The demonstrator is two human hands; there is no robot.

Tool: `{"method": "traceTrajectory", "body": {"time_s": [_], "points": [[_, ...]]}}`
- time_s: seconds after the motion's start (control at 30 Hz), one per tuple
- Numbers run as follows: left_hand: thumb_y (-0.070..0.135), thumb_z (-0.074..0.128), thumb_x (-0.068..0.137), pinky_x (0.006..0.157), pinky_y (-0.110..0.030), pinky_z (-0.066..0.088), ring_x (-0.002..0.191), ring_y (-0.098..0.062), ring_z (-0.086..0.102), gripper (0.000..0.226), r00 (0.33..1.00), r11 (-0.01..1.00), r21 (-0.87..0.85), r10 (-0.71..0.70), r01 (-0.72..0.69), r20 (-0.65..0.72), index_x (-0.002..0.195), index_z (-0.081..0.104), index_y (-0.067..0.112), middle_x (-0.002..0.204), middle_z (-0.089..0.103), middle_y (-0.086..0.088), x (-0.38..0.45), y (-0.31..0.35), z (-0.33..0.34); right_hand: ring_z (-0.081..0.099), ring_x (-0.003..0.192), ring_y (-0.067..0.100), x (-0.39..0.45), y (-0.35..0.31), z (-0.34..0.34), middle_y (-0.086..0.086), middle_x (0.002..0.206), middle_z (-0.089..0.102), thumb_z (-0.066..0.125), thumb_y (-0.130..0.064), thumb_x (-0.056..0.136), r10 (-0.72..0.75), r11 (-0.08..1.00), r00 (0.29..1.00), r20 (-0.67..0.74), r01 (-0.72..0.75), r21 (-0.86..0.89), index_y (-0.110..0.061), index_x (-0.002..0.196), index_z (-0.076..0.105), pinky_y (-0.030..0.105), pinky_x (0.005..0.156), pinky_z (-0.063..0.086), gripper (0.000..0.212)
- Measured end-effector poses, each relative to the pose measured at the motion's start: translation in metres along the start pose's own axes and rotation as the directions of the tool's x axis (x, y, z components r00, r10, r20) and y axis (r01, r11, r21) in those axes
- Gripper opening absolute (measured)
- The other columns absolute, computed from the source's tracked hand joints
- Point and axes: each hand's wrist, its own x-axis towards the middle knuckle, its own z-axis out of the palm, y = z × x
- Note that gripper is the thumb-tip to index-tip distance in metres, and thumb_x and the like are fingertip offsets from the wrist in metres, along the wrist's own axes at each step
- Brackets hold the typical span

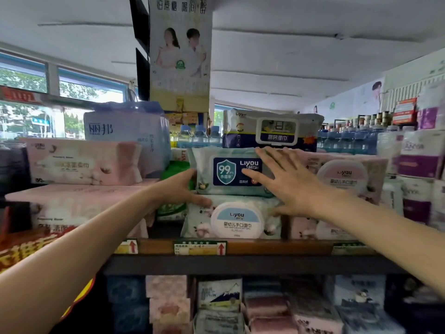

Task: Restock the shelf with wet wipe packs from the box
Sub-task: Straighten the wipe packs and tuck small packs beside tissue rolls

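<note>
I am in a small shop: below my right hand (pixel 289 182) runs a brown wooden shelf edge (pixel 265 247) with green-and-yellow paper price tags (pixel 199 247), packaged tissue stacks sit left of my left hand (pixel 178 189), and blue-capped plastic water bottles (pixel 346 139) line up beyond.
</note>
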Motion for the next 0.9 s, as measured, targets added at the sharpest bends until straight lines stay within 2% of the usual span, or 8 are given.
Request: {"method": "traceTrajectory", "body": {"time_s": [0.23,0.3,0.4,0.5,0.6,0.67,0.83,0.9], "points": [[0.023,0.076,0.072,0.105,-0.041,0.040,0.117,-0.021,0.051,0.071,0.997,0.999,0.006,0.049,-0.049,-0.067,0.132,0.040,0.017,0.130,0.051,-0.001,-0.005,0.006,0.009,-0.014,0.143,0.033,0.004,0.004,0.011,0.017,0.153,-0.020,0.065,-0.049,0.078,0.080,0.990,0.989,-0.121,-0.093,-0.107,-0.035,0.139,-0.024,0.050,0.101,-0.021,0.109],[0.023,0.071,0.079,0.096,-0.035,0.045,0.111,-0.020,0.054,0.052,0.996,0.999,-0.025,0.042,-0.044,-0.079,0.123,0.045,0.016,0.121,0.054,0.000,-0.011,0.007,0.009,-0.019,0.142,0.031,0.002,0.008,0.011,0.017,0.152,-0.023,0.062,-0.060,0.073,0.070,0.992,0.992,-0.106,-0.081,-0.097,-0.037,0.136,-0.031,0.050,0.102,-0.021,0.114],[0.022,0.061,0.086,0.085,-0.038,0.053,0.100,-0.023,0.060,0.024,0.988,0.964,-0.264,-0.075,0.037,-0.136,0.106,0.050,0.014,0.112,0.057,-0.006,-0.019,0.000,0.003,-0.021,0.141,0.029,-0.003,0.012,0.011,0.014,0.153,-0.022,0.054,-0.067,0.073,0.046,0.998,0.995,-0.089,-0.050,-0.044,-0.040,0.134,-0.034,0.049,0.102,-0.023,0.110],[0.014,0.062,0.085,0.087,-0.043,0.054,0.100,-0.028,0.061,0.032,0.973,0.888,-0.444,-0.193,0.119,-0.126,0.113,0.046,0.012,0.113,0.056,-0.009,-0.019,-0.006,-0.004,-0.006,0.145,0.028,0.000,0.018,-0.002,0.011,0.156,-0.007,0.045,-0.066,0.080,0.038,0.998,0.989,-0.140,-0.032,0.048,-0.034,0.146,-0.011,0.043,0.105,-0.020,0.092],[0.015,0.058,0.089,0.074,-0.029,0.051,0.083,-0.018,0.060,0.021,0.976,0.985,-0.124,-0.141,0.122,-0.165,0.107,0.060,0.005,0.097,0.063,-0.008,-0.014,0.002,0.003,-0.004,0.145,0.028,0.009,0.017,-0.011,0.012,0.156,-0.006,0.053,-0.059,0.081,0.064,0.997,0.992,-0.108,-0.059,0.050,-0.029,0.146,-0.016,0.048,0.111,-0.015,0.099],[0.014,0.054,0.090,0.073,-0.027,0.043,0.080,-0.016,0.054,0.019,0.966,0.989,0.092,-0.089,0.115,-0.244,0.101,0.065,0.002,0.093,0.062,-0.008,-0.009,0.011,0.006,0.001,0.145,0.031,0.015,0.009,-0.010,0.014,0.156,-0.004,0.057,-0.056,0.080,0.070,0.997,0.996,-0.056,-0.068,0.035,-0.026,0.145,-0.021,0.053,0.115,-0.008,0.106],[0.006,0.048,0.091,0.063,-0.024,0.051,0.070,-0.015,0.058,0.018,0.959,0.985,0.062,-0.145,0.164,-0.243,0.075,0.051,0.011,0.080,0.055,-0.003,-0.001,0.005,0.000,0.013,0.139,0.044,0.024,-0.009,-0.012,0.018,0.154,0.006,0.062,-0.049,0.080,0.115,0.993,0.988,-0.100,-0.110,0.048,-0.024,0.144,-0.022,0.058,0.112,0.001,0.109],[0.004,0.048,0.091,0.068,-0.029,0.054,0.075,-0.020,0.062,0.020,0.960,0.984,0.042,-0.157,0.172,-0.233,0.073,0.049,0.014,0.081,0.057,-0.005,0.001,-0.001,-0.003,0.016,0.137,0.046,0.028,-0.014,-0.015,0.019,0.152,0.010,0.065,-0.048,0.078,0.142,0.988,0.984,-0.109,-0.134,0.077,-0.025,0.145,-0.020,0.059,0.112,0.008,0.111]]}}
